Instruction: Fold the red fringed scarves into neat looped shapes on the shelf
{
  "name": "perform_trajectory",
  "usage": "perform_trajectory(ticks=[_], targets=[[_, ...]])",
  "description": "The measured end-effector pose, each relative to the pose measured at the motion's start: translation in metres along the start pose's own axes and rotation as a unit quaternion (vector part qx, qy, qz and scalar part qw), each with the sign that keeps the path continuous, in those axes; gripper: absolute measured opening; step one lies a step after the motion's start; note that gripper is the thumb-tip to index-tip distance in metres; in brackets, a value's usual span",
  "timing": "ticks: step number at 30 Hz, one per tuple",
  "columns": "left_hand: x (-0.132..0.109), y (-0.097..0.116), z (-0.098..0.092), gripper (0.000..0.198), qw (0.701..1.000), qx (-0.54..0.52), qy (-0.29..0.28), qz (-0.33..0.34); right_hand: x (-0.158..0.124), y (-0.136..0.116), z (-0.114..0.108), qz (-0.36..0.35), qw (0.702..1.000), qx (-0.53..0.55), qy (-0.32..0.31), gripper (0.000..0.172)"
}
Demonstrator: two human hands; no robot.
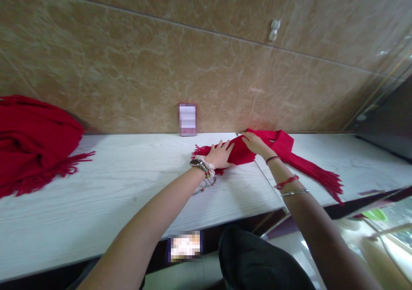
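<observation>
A red fringed scarf (289,155) lies on the white wooden tabletop (128,182), close to the wall. My left hand (221,155) rests flat on its left part, fingers stretched out over the cloth. My right hand (255,143) presses on the scarf's folded middle, fingers curled down onto the fabric. One fringed end (328,182) trails to the right toward the table's front edge, while the other fringe peeks out left of my left hand. Both wrists carry bracelets.
A heap of red scarves (32,140) sits at the table's far left. A small card (187,119) leans against the brown marble wall (193,67). A dark panel (389,127) stands at the right. My dark-clothed knee (257,260) is below the table edge.
</observation>
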State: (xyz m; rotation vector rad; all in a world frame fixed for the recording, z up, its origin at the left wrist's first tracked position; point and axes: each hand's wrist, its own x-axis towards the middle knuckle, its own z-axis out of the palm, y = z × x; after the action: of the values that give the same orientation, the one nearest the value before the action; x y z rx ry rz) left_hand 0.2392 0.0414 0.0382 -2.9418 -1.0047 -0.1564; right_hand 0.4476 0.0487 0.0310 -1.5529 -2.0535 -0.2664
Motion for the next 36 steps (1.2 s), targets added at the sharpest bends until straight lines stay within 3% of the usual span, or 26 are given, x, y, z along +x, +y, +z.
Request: perform_trajectory(ticks=[5,11,15,21,25,27,31,36], targets=[[-0.028,-0.041,0.011,0.077,0.999,0.028,0.002,0.017,-0.008,-0.032,0.043,0.055,0.995,0.039,-0.075,0.046],[-0.097,-0.104,0.007,0.069,0.999,0.047,0.021,-0.009,0.022,-0.101,0.07,0.067,0.98,0.122,-0.144,0.047],[-0.144,-0.131,0.0,0.069,0.997,0.045,0.004,-0.064,0.036,-0.143,0.078,0.071,0.964,0.181,-0.182,0.049],[-0.191,-0.135,-0.012,0.07,0.989,0.091,0.031,-0.11,0.045,-0.177,0.07,0.064,0.944,0.251,-0.204,0.055],[-0.204,-0.125,-0.021,0.066,0.983,0.119,0.074,-0.123,0.054,-0.175,0.059,0.072,0.936,0.267,-0.216,0.059],[-0.209,-0.122,-0.025,0.06,0.977,0.119,0.096,-0.149,0.061,-0.17,0.052,0.055,0.944,0.262,-0.192,0.059],[-0.22,-0.124,-0.026,0.05,0.962,0.105,0.128,-0.216,0.07,-0.175,0.037,-0.03,0.978,0.175,-0.11,0.054],[-0.231,-0.141,-0.016,0.043,0.94,0.003,0.119,-0.32,0.051,-0.226,0.025,-0.145,0.974,0.018,-0.175,0.043]])
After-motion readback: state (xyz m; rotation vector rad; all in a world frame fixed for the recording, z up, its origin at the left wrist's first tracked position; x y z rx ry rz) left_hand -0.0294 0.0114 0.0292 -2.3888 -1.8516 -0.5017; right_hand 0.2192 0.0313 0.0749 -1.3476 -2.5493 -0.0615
